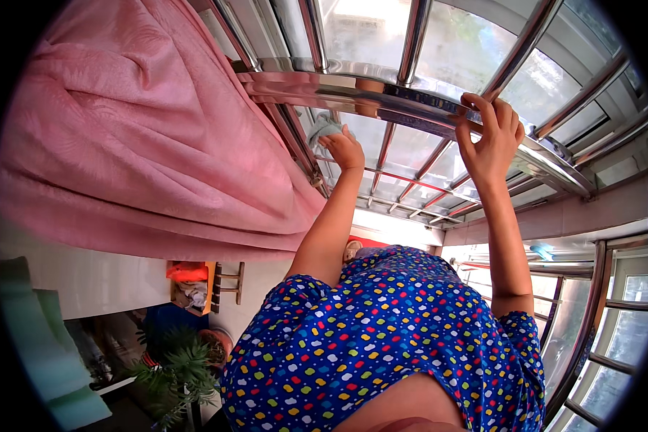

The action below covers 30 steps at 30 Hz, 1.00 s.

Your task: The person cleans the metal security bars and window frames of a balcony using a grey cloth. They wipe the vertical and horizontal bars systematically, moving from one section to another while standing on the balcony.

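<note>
My left hand (pixel 343 148) has a grey-green cloth (pixel 324 128) in its fingers, beside the upright metal bars near the pink curtain. The cloth lies partly behind the fingers. To the right, my right hand (pixel 491 132) grips a polished metal rail (pixel 313 89), its fingers curled over the top edge and its thumb lower down. Shiny metal bars (pixel 414 40) run above and below this curved rail, with window glass (pixel 464 40) behind them.
A large pink curtain (pixel 156 135) hangs close at the left. Lower left are a leafy potted plant (pixel 178 362), a wooden stool (pixel 229 283) and an open box (pixel 191 297) with a red item. More barred windows (pixel 634 324) stand at the right.
</note>
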Available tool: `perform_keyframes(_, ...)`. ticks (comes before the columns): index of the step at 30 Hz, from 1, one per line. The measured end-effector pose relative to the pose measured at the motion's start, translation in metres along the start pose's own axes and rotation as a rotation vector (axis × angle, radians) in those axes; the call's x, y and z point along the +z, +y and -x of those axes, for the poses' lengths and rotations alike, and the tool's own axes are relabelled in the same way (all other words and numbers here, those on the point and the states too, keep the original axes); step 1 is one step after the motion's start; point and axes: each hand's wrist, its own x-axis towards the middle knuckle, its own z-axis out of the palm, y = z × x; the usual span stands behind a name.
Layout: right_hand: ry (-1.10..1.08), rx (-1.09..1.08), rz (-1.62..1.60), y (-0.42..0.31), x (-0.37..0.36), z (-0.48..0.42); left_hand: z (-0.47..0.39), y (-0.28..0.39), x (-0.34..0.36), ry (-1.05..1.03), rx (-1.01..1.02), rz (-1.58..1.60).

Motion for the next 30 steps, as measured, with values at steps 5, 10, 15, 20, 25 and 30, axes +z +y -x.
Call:
perform_keyframes(5,-0.017,0.026,0.015,0.005,-0.003,0.002,0.028,-0.041,-0.021,-0.583,-0.414,-0.034)
perform_keyframes(10,-0.005,-0.006,-0.032,0.007,-0.004,0.005,0.048,0.013,-0.031,-0.13,0.032,0.391)
perform_keyframes(15,-0.023,-0.01,-0.04,0.004,-0.005,0.006,0.041,0.111,-0.017,-0.22,0.136,0.378)
perform_keyframes(20,-0.057,-0.003,-0.013,0.001,-0.006,0.01,0.064,0.065,0.009,-0.252,0.213,0.096)
perform_keyframes(25,-0.084,-0.005,-0.005,0.005,-0.008,0.019,0.062,0.046,-0.038,-0.246,0.066,0.531)
perform_keyframes(30,0.086,-0.019,-0.269,0.008,-0.012,0.06,-0.025,0.106,-0.097,0.191,0.285,0.491)
